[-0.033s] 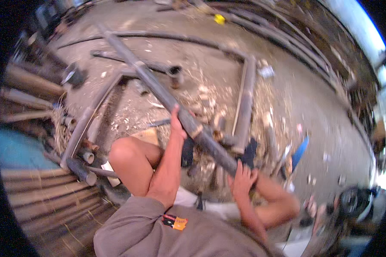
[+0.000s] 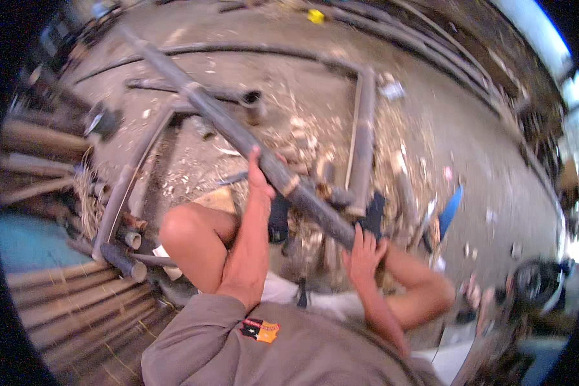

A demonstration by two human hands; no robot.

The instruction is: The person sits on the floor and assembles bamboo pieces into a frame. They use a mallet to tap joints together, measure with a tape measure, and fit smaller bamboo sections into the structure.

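Nothing has shifted since a moment ago; left hand (image 2: 258, 177) and right hand (image 2: 365, 248) both stay clenched round the long bamboo pole (image 2: 238, 135); work paused mid-hold above the shavings-strewn floor (image 2: 444, 116).

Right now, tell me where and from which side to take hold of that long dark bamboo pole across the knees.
Grip the bamboo pole on the smooth stretches between its raised nodes, much as now: left hand from above just uphill of the pale ring, right hand near the low end. It slants from far left down to near right, so probably come over its top from the near side.
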